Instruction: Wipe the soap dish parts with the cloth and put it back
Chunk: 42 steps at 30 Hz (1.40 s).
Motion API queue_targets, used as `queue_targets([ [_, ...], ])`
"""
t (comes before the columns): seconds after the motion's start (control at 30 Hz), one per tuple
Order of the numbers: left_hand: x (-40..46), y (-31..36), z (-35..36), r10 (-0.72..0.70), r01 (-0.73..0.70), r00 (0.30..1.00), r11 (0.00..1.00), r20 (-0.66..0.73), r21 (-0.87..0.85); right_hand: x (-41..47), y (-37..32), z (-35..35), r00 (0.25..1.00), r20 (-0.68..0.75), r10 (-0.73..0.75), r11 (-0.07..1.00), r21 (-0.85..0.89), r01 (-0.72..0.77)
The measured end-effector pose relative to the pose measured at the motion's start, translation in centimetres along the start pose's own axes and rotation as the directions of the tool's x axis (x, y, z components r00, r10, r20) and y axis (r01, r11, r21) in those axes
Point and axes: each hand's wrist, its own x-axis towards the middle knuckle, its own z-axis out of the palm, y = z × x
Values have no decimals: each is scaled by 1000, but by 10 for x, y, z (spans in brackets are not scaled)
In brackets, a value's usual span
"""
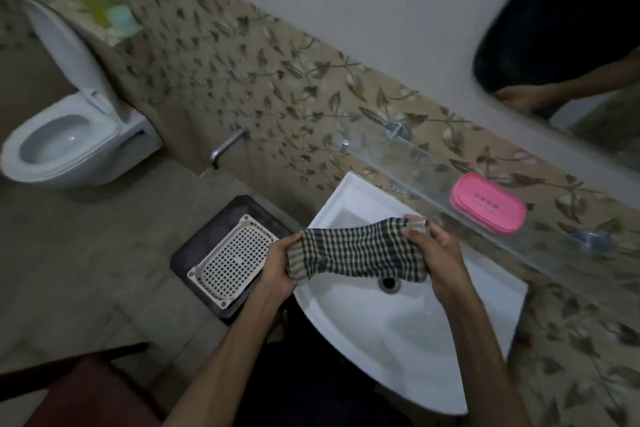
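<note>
Both forearms enter from the near edge and meet above the white sink (349, 194), the landmark for all positions below. Left hand (277, 265) grips one bunched end of the checked cloth (356, 250), fingers curled around the fabric, over the sink's left rim. Right hand (438, 253) holds the other end, over the basin's far side; a small pink piece (414, 217), apparently one part of the soap dish, shows at its fingertips, mostly wrapped in cloth. How the fingers lie on that piece cannot be told.

The cloth is stretched between the two hands. Its long axis runs left to right across the basin, rising slightly toward the far right, above the drain (389, 283).

The pink soap dish (486, 203) sits on the clear glass shelf (433, 166), beyond and to the right of the sink, against the patterned wall. Its long axis follows the shelf, sloping from upper left down to lower right in the view, with the slotted face turned upward.

Judged progress: wiping appears to be under way on one part, with the larger pink body not in hand. Remaining, as far as can be judged: finish the wrapped piece, wipe the body on the shelf if still undone, and reassemble the dish there.

A white perforated tray (230, 258) lies on a dark mat left of the sink; a toilet (62, 146) stands farther left.
</note>
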Motion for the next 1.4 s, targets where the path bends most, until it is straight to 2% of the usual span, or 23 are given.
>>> queue_targets([
  [0.1,5,20,-45,22,-24,1000,988,-12,-151,24,1,60,998,68,-8,989,-144,17],
  [0.17,8,31,-80,45,-65,992,982,-117,-179,43,4,102,991,136,1,966,-257,34],
  [0.23,12,42,-117,90,-139,956,978,-280,-158,66,10,149,978,206,40,938,-344,34],
  [0.37,25,49,-188,205,-217,819,975,-535,43,104,35,233,954,277,116,867,-496,38],
  [0.5,47,44,-244,221,-183,755,975,-618,125,131,72,296,934,324,151,783,-616,87],
  [0.63,65,38,-268,202,-179,699,978,-686,105,152,107,327,929,341,140,704,-694,149],
  [0.73,82,36,-279,205,-188,677,977,-707,103,167,123,345,924,355,143,657,-732,180],
  [0.9,106,35,-301,252,-161,661,968,-707,194,191,133,372,894,428,132,598,-754,273],
  [1.03,110,30,-319,291,-65,684,937,-669,342,202,136,383,865,481,144,520,-780,348],
  [1.17,106,28,-314,313,-27,644,921,-698,388,192,133,380,867,480,135,466,-802,372],
  [1.3,97,35,-281,388,-49,693,866,-608,497,172,128,363,867,482,126,375,-833,408],
  [1.4,94,39,-247,423,-50,733,814,-532,579,156,131,346,867,494,60,356,-822,444],
])
